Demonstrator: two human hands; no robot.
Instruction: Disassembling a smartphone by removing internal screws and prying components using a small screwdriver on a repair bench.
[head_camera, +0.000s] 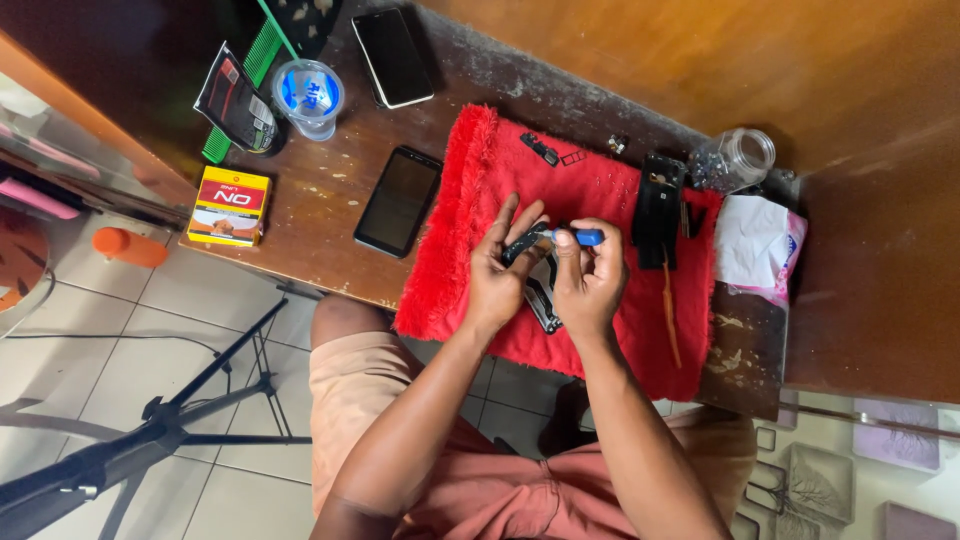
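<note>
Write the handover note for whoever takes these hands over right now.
Left hand: holds a small black phone part above the red cloth.
Right hand: grips a blue-handled screwdriver, tip at that part.
On the cloth: black phone frame and loose small parts. Two phones lie on the wooden table.
Done: phone opened. Left: cannot tell.

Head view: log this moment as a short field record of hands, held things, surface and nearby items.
left hand: holds a small black phone part
right hand: grip closed on a blue-handled screwdriver, tip at the part
surface: red fringed towel on a worn wooden table
on towel: black phone frame, tiny black pieces
left of towel: two dark phones, plastic cup, yellow and red box
right side: clear jar, white tissue pack
</note>
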